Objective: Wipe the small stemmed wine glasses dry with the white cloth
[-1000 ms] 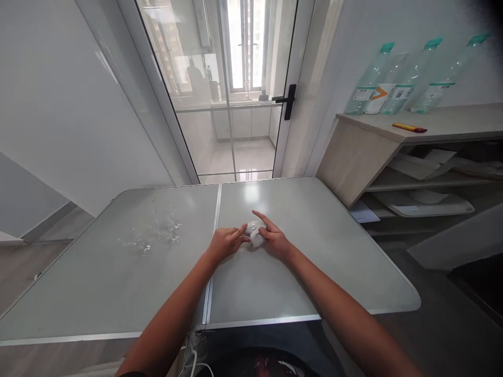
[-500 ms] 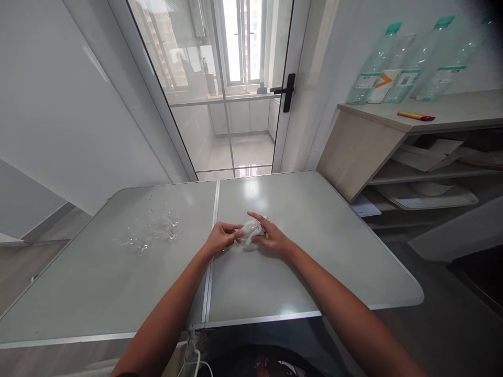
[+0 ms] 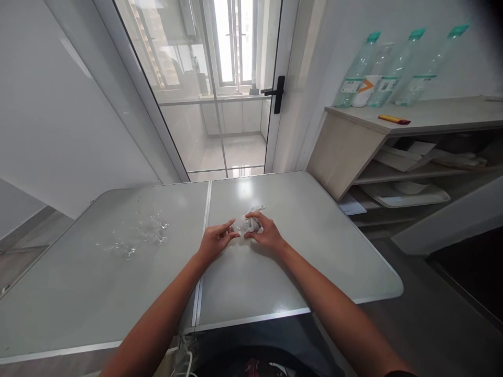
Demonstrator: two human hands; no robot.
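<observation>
Over the right half of the table, close to its centre seam, my two hands face each other. My right hand (image 3: 268, 232) is closed, thumb and fingers curled round a crumpled white tissue or cloth (image 3: 252, 225). A small clear, shiny object (image 3: 238, 225) sits between the hands, against the white bundle. My left hand (image 3: 215, 240) curves its thumb and forefinger round the near side of that clear object. Its exact kind is too small and see-through to tell. On the left half of the table lie several clear, glinting pieces (image 3: 128, 248), loosely spread.
The pale table (image 3: 251, 283) has a metal edge and a centre seam. Beyond it stands a glass door with a black handle (image 3: 279, 94). At the right, a wooden shelf (image 3: 346, 141) bears several clear bottles (image 3: 387, 78) and a yellow-red packet (image 3: 394, 120); trays and papers lie inside it.
My left fingers have spread a little around the clear object. The white bundle has shifted in my right hand, and a loose end now sticks out beyond the fingers. The view has turned slightly right.
</observation>
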